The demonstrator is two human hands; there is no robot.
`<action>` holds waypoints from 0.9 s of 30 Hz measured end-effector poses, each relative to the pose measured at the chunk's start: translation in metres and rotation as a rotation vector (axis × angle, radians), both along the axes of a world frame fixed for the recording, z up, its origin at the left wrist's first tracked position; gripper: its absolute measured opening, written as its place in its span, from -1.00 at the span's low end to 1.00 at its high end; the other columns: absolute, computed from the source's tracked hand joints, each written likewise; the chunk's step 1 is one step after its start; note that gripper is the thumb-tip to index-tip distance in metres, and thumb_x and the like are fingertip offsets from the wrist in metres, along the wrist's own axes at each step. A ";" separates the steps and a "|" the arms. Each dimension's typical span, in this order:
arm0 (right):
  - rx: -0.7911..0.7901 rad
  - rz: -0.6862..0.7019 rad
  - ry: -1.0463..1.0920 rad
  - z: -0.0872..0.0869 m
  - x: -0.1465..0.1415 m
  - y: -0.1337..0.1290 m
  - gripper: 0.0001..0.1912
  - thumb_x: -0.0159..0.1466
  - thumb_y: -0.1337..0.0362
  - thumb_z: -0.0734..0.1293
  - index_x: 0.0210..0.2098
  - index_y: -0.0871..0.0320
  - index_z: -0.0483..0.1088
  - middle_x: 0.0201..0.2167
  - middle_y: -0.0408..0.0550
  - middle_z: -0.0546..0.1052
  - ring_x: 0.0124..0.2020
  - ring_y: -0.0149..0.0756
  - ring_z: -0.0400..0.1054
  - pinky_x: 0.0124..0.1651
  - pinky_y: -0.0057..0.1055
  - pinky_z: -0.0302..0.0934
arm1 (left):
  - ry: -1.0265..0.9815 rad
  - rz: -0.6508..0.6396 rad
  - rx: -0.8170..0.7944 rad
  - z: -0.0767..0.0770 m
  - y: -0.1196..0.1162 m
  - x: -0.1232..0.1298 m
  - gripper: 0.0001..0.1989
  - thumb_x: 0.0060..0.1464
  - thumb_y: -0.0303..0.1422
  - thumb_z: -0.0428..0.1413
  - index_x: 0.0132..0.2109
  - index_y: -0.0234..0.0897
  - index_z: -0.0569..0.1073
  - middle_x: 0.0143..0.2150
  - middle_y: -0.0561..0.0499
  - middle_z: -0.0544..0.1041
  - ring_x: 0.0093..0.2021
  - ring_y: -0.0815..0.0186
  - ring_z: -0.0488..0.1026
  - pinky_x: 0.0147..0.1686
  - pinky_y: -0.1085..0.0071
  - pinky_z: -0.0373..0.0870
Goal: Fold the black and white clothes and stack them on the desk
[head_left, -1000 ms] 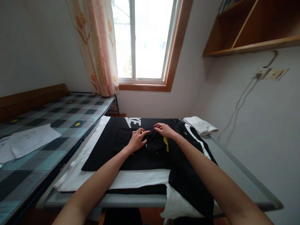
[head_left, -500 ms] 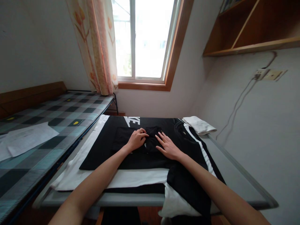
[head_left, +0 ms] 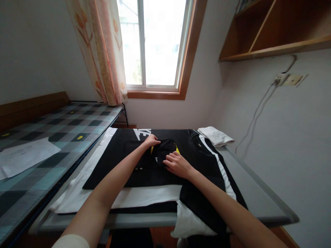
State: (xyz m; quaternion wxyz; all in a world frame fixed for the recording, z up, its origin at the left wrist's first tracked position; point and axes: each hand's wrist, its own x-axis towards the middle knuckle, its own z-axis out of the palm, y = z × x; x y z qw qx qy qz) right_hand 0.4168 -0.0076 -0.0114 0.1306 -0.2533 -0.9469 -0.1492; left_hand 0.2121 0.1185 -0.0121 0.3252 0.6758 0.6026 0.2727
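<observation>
At the small black cloth, I have the left hand half-curled far left, the right hand loosely bent near right, any grip impossible to tell.

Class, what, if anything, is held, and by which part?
The left hand is at the far edge of the small black cloth, the right hand at its right end; whether either grips cannot be told.

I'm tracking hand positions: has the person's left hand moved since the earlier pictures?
Yes: the left hand has moved forward, closer to the window frame.
</observation>
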 end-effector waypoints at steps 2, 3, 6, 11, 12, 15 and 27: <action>0.018 -0.046 0.027 0.001 -0.009 0.001 -0.87 0.30 0.36 0.25 -0.24 0.15 0.44 -0.33 -0.03 0.45 -0.29 -0.25 0.29 -0.17 -0.31 0.13 | -0.005 0.020 0.000 0.003 0.003 0.002 -0.86 -0.10 -0.37 0.24 -0.47 -0.35 0.46 -0.59 0.09 0.37 -0.47 0.35 0.39 -0.49 0.50 0.27; 0.029 -0.077 0.058 0.000 -0.014 0.001 -0.86 0.31 0.37 0.22 -0.26 0.16 0.44 -0.34 -0.03 0.45 -0.30 -0.26 0.29 -0.19 -0.32 0.13 | -0.007 0.030 0.001 0.003 0.003 0.002 -0.87 -0.07 -0.37 0.22 -0.43 -0.36 0.47 -0.58 0.09 0.37 -0.49 0.37 0.37 -0.52 0.51 0.26; 0.025 -0.063 0.074 -0.007 -0.026 0.000 -0.83 0.34 0.37 0.19 -0.30 0.16 0.42 -0.33 -0.02 0.44 -0.29 -0.26 0.29 -0.21 -0.34 0.13 | -0.033 0.064 -0.008 0.001 0.004 -0.001 -0.86 0.00 -0.40 0.20 -0.27 -0.38 0.48 -0.56 0.12 0.37 -0.55 0.42 0.33 -0.57 0.54 0.25; -0.065 0.004 0.008 -0.013 -0.033 -0.006 -0.87 0.32 0.35 0.23 -0.28 0.19 0.43 -0.29 0.01 0.44 -0.28 -0.26 0.30 -0.21 -0.33 0.18 | -0.070 0.102 0.009 -0.009 0.003 -0.011 -0.73 -0.06 -0.45 0.27 -0.16 -0.40 0.48 -0.54 0.14 0.36 -0.64 0.49 0.27 -0.62 0.55 0.24; -0.093 0.011 0.022 -0.011 -0.033 -0.007 -0.86 0.32 0.31 0.24 -0.27 0.19 0.44 -0.29 0.01 0.45 -0.28 -0.26 0.31 -0.20 -0.33 0.19 | -0.080 0.103 0.018 -0.010 0.003 -0.013 -0.73 -0.07 -0.44 0.28 -0.16 -0.40 0.48 -0.53 0.13 0.37 -0.65 0.50 0.26 -0.62 0.55 0.24; -0.194 0.017 0.139 -0.002 -0.028 -0.004 -0.76 0.35 0.18 0.22 -0.23 0.16 0.48 -0.30 -0.01 0.47 -0.26 -0.27 0.34 -0.16 -0.34 0.23 | -0.107 0.102 0.048 -0.015 0.004 -0.016 -0.72 -0.09 -0.41 0.31 -0.19 -0.38 0.51 -0.51 0.11 0.41 -0.64 0.51 0.28 -0.60 0.55 0.26; -0.354 -0.300 0.110 -0.021 -0.018 0.026 -0.23 0.30 -0.20 0.11 0.38 0.03 0.03 0.41 0.05 -0.04 0.41 0.02 -0.22 0.36 0.02 -0.23 | -0.017 0.113 0.243 -0.011 -0.009 -0.024 -0.69 -0.02 -0.45 0.24 -0.07 -0.34 0.52 -0.12 -0.14 0.53 -0.14 0.21 0.51 -0.09 0.29 0.44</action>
